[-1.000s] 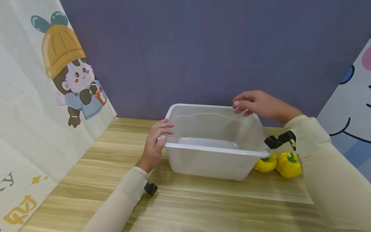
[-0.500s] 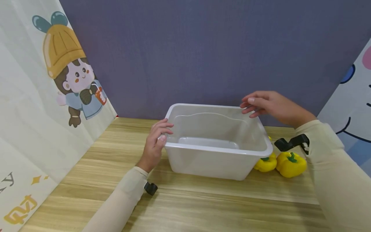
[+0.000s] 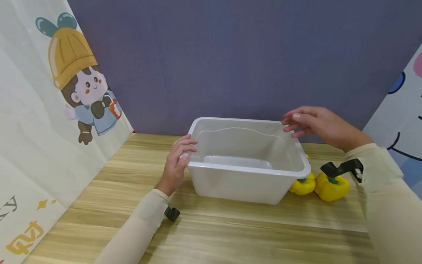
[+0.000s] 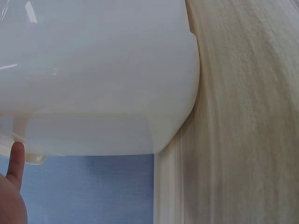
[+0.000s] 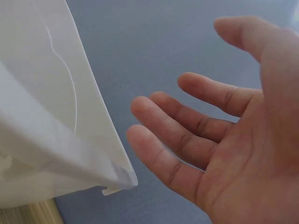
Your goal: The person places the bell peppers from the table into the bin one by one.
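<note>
A white plastic storage bin (image 3: 234,185) stands on the wooden table against the dark backdrop, and its inside shows bare. My left hand (image 3: 174,165) holds the bin's left rim, its fingertips lapping over the edge and the thumb near the front corner. From the left wrist, one finger (image 4: 17,161) lies against the bin's outer side under the rim. My right hand (image 3: 324,124) hovers at the far right corner, fingers spread and loosely bent; the right wrist view shows its palm with nothing in it, apart from the rim (image 5: 126,179).
Two yellow bell peppers sit right of the bin: one (image 3: 301,186) partly behind its wall, the other (image 3: 331,190) beside it under the right wrist camera. A sliver of yellow shows behind them. The blue-grey backdrop (image 3: 230,55) rises close behind the bin.
My right hand has moved to the right and slightly down, away from the bin's far rim towards its right corner. Left hand, bin and peppers have stayed in place.
</note>
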Demonstrator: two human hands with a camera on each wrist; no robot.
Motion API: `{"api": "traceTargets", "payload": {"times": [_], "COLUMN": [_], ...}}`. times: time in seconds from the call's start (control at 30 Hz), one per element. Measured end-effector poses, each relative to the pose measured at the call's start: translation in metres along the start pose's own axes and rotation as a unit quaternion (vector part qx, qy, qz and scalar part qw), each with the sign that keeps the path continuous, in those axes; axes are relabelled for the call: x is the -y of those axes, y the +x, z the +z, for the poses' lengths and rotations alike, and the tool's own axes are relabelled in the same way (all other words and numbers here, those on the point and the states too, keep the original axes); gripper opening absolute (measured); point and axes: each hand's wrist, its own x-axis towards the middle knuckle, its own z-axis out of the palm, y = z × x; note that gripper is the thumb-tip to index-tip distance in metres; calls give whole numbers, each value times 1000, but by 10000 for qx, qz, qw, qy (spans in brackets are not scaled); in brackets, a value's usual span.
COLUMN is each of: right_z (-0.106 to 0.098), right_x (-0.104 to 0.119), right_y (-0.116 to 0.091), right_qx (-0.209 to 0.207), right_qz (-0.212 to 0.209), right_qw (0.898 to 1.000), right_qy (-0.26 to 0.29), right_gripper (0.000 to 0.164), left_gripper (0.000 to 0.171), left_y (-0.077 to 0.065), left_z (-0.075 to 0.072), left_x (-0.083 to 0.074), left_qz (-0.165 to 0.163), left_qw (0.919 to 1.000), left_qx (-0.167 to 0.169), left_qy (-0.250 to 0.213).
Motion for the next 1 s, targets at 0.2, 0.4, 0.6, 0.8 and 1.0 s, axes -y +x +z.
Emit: {"api": "traceTargets", "payload": {"times": [0.2,0.4,0.6,0.8,1.0], "right_z": [-4,-8,-11,-10,-11], "right_x": [-7,-13,-21,-31,-37], "right_y": [-5,-10,-14,-20,-23], "right_qx": [-46,-51,-93,-118,-187], "right_qz": [159,140,161,80,156], "right_qw": [9997,9997,9994,9995,9993], "right_qy": [-188,-202,-290,-274,-298], "right_gripper": [49,50,51,45,45], "left_gripper": [28,28,27,29,29], "left_y": [1,3,3,3,3], "left_z": [3,5,6,7,7], "left_x": [1,2,3,2,1], "left_qz": [-22,-16,38,5,3], "left_qw": [10000,10000,10000,10000,9999], "left_qx": [-35,-56,-77,-88,-100], "left_qy": [-47,-13,-51,-44,-23]}}
